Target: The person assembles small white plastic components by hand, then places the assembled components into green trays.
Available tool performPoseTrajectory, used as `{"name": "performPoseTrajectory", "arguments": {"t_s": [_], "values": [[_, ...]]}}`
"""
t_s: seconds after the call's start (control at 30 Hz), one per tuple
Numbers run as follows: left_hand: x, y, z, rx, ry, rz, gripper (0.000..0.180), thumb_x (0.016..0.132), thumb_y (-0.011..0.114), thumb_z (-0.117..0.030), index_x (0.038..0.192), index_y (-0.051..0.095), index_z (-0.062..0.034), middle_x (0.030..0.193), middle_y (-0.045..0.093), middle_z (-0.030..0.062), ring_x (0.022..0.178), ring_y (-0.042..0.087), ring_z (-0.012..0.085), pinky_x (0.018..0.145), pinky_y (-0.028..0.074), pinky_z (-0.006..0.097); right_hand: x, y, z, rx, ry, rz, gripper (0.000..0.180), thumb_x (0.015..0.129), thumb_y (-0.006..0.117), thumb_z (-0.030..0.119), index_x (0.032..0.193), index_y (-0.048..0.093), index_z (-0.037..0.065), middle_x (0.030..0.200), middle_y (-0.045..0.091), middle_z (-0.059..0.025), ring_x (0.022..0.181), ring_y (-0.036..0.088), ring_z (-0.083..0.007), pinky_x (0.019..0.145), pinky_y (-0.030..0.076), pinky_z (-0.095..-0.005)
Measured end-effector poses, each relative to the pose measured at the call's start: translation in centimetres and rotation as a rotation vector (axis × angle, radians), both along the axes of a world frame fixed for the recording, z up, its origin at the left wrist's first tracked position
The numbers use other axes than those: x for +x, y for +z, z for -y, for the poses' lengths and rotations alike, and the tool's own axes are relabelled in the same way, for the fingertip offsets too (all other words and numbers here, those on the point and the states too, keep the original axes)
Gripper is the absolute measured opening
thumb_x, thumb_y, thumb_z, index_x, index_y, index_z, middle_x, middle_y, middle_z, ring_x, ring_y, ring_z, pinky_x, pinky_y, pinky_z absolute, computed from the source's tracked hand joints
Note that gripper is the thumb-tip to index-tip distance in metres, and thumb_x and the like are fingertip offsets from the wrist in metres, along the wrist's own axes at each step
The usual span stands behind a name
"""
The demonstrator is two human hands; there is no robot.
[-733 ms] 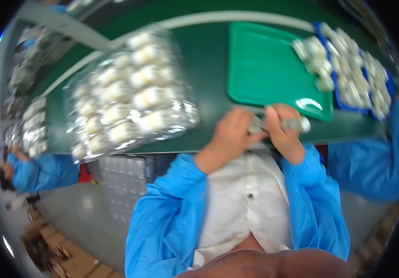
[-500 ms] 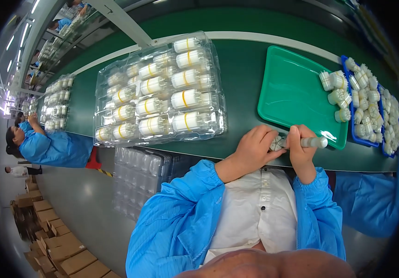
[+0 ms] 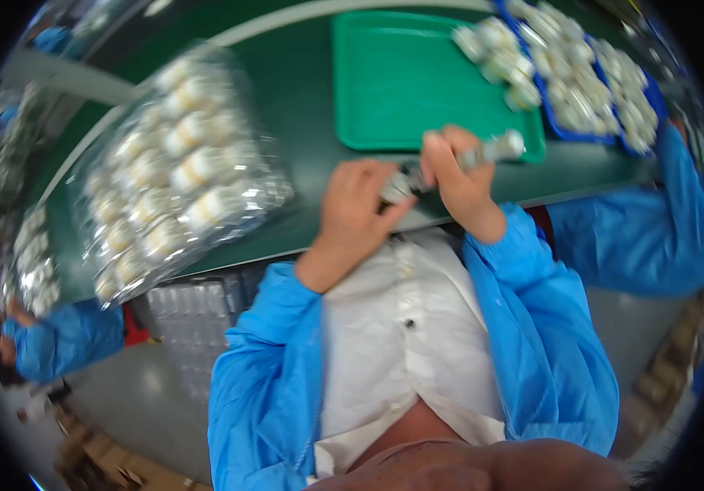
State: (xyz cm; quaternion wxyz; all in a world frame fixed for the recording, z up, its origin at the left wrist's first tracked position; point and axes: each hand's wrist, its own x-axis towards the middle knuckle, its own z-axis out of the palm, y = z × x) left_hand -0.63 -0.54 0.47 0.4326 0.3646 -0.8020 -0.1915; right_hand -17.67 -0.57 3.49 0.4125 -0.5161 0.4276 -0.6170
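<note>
My left hand [image 3: 353,204] is closed around a small white cylindrical part [image 3: 397,188] with a ribbed end, just off the bench's near edge. Close beside it, my right hand [image 3: 460,176] grips a rod-like tool with a pale, rounded handle [image 3: 503,146] that sticks out to the right. The tool's front end points at the part, but blur and fingers hide whether they touch. Beyond my hands lies a green tray [image 3: 417,86], with several white cylindrical parts [image 3: 499,57] at its right side.
On the left stands a clear plastic blister pack [image 3: 266,168] filled with yellow-banded white cylinders [image 3: 209,206]. Blue trays [image 3: 569,135] of white parts sit at the right. Stacked clear trays [image 3: 192,315] are below the bench. Blue-sleeved co-workers are at left [image 3: 61,335] and right [image 3: 622,241].
My view has turned, so the bench and trays sit further left and higher, tilted and blurred. Both hands keep hold of the part and the tool.
</note>
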Motion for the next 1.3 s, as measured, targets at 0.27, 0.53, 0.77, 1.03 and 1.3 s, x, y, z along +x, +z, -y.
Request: {"name": "performPoseTrajectory", "arguments": {"t_s": [0.27,0.53,0.77,1.03,1.3], "values": [[0.0,-0.5,0.2,0.109,-0.048,-0.043,0.048,0.068,0.084,-0.008,0.111,0.062,-0.0023,0.104,0.066,0.0140,0.094,0.061,0.0349,0.079,0.050,0.043,-0.3,1.3,-0.1,-0.127,-0.024,-0.186,0.037,0.095,0.068,0.010,0.063,0.049,0.004,0.057,0.045,0.0007,0.051,0.037,-0.0064,0.044,0.028,-0.0292],[-0.1,-0.5,-0.1,0.106,-0.012,-0.049,0.048,0.068,0.084,-0.007,0.109,0.062,-0.0024,0.104,0.065,0.0136,0.094,0.061,0.0341,0.079,0.051,0.042,-0.6,0.8,0.2,-0.185,0.001,-0.291,0.036,0.094,0.068,0.011,0.063,0.051,0.004,0.056,0.044,-0.0004,0.049,0.037,-0.0085,0.043,0.027,-0.0306],[0.1,-0.3,0.2,0.073,-0.064,-0.055,0.047,0.069,0.081,-0.005,0.112,0.063,-0.0017,0.107,0.065,0.0139,0.099,0.061,0.0342,0.083,0.051,0.043,0.1,-0.1,1.1,-0.133,0.030,-0.242,0.037,0.094,0.069,0.012,0.063,0.050,0.004,0.055,0.043,0.0005,0.050,0.037,-0.0076,0.044,0.027,-0.0300],[0.1,0.3,-0.1,0.132,0.018,0.023,0.045,0.070,0.082,-0.008,0.110,0.064,-0.0021,0.105,0.064,0.0143,0.095,0.061,0.0332,0.081,0.050,0.043,-0.2,-0.6,1.2,-0.229,0.054,-0.382,0.036,0.094,0.069,0.012,0.063,0.051,0.004,0.056,0.044,0.0004,0.051,0.037,-0.0080,0.044,0.029,-0.0302],[0.0,-0.9,-0.3,0.204,-0.074,-0.180,0.069,0.070,0.082,-0.003,0.131,0.050,-0.0014,0.112,0.067,0.0141,0.096,0.065,0.0260,0.083,0.054,0.035,-0.3,0.5,1.5,-0.160,0.095,-0.259,0.034,0.094,0.067,0.010,0.065,0.051,0.003,0.057,0.043,0.0006,0.052,0.037,-0.0077,0.045,0.029,-0.0301]]}}
